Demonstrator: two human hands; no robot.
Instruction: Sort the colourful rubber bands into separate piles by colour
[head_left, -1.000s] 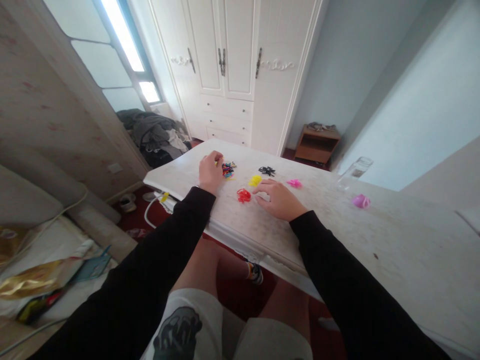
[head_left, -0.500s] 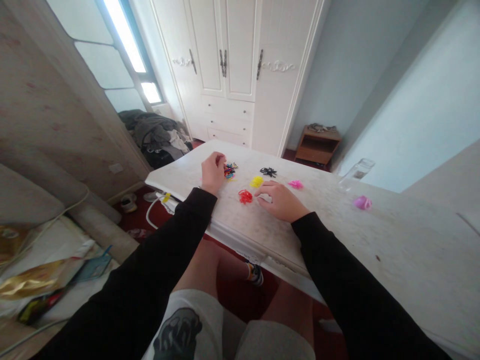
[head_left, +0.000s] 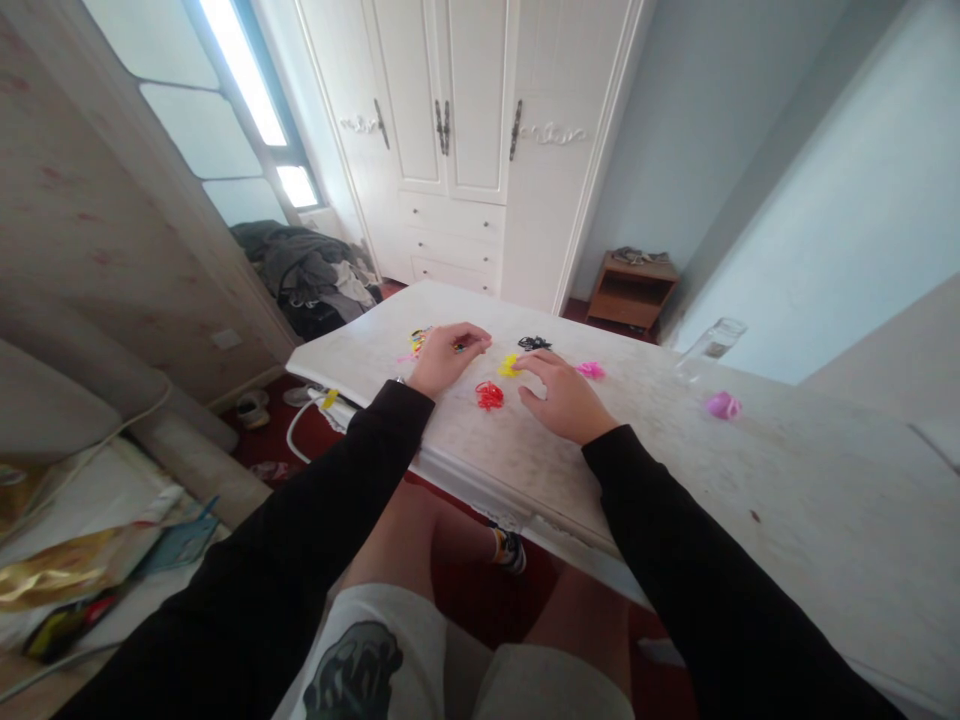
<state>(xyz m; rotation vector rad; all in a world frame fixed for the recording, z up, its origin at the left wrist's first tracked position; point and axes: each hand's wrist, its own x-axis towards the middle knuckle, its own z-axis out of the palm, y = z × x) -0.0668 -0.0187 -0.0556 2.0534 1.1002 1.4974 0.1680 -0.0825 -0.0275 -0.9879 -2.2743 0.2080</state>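
My left hand [head_left: 446, 360] is above the table with thumb and fingertips pinched together; whatever is between them is too small to make out. Behind it lies a partly hidden pile of mixed-colour rubber bands [head_left: 415, 343]. My right hand [head_left: 566, 400] rests on the table, thumb and fingers apart and curved, with nothing seen in it. Its fingertips are beside a pile of yellow rubber bands [head_left: 508, 366]. Between the hands, nearer me, sits a red pile of rubber bands [head_left: 490, 396]. Farther back are black rubber bands [head_left: 534, 343], and pink rubber bands [head_left: 591, 370] lie beyond my right hand.
On the right of the white table [head_left: 825, 480] are a clear glass bottle [head_left: 709, 350] and a purple object [head_left: 723, 405]. A white wardrobe [head_left: 465, 100] and a small wooden cabinet [head_left: 632, 290] stand behind. A cable [head_left: 294, 430] hangs at the table's left edge.
My left hand has moved right from the mixed-colour pile toward the black and yellow piles. My right hand's fingers have shifted from near the red pile to the yellow one, spreading wider.
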